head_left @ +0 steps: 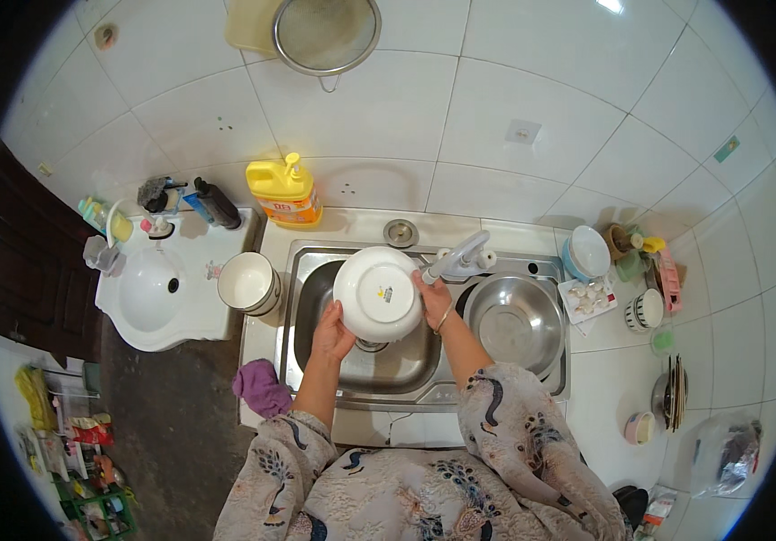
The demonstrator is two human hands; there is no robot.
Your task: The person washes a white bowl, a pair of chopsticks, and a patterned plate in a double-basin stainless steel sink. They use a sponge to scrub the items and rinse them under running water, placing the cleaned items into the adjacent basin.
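Between my two hands a white plate (365, 311) is held over the left basin of the steel sink (415, 365). Its underside, with a raised foot ring and a small printed mark, faces up toward me. My left hand (332, 334) grips the lower left rim. On the right rim, my right hand (434, 300) is closed, just beside the faucet (456, 257). The fingertips under the plate are hidden. In the right basin sits a wide metal bowl (514, 325).
Left of the sink are stacked bowls (246, 283), a purple cloth (263, 389) and a yellow pump jug (283, 191). A white washbasin (149, 316) stands farther left. On the right counter are a blue-and-white bowl (589, 252), patterned cups (645, 310) and a small bowl (639, 428).
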